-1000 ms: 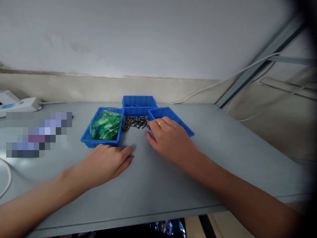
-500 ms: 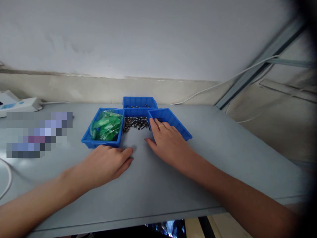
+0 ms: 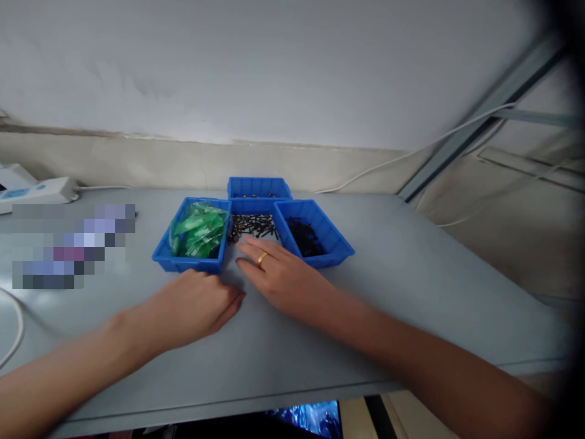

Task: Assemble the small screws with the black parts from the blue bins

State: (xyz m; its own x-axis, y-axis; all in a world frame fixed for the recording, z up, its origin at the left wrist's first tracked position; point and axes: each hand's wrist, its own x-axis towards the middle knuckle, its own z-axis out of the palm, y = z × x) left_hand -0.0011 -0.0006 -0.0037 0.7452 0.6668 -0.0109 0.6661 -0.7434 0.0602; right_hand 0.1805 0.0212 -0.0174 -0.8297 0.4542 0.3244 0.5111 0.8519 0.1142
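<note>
My left hand (image 3: 196,308) rests on the table in front of the left blue bin (image 3: 186,264), its fingers curled together. Whatever it may hold is hidden. Green plastic packets (image 3: 201,228) fill that bin. My right hand (image 3: 281,277), with a ring on one finger, reaches over the gap between the bins. Its fingers are stretched out and slightly apart, close to a loose pile of dark and brassy screws (image 3: 256,225) on the tabletop. To its right stands another blue bin (image 3: 329,225) holding small black pieces (image 3: 304,238).
A third blue bin (image 3: 258,186) with small metal parts stands behind the pile. On the left lie a white power strip (image 3: 41,192) and a blurred-out item (image 3: 77,247). A white cable (image 3: 379,164) runs along the wall by a metal post (image 3: 461,134).
My right hand has left the right bin and moved left and nearer me, toward the screw pile, uncovering the black pieces. My left hand's fingers have curled in more.
</note>
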